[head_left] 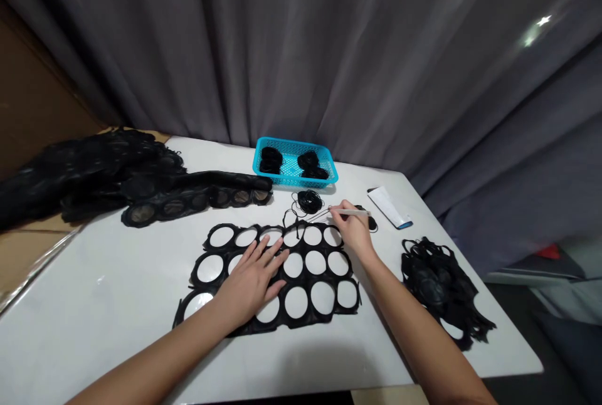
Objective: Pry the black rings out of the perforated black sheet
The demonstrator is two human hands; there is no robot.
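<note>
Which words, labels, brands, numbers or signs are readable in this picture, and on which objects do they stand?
There is no readable text.
White flat packet with blue end: any print is too small to read.
Bright blue perforated plastic basket: no lettering visible.

I see smooth metal-looking tweezers (353, 212), a plastic basket (294, 182) at twelve o'clock, matt cloth curtain (282, 47), glossy table (113, 292).

A flat black sheet (307, 280) with round holes lies near slim, slanted tweezers (352, 212).
</note>
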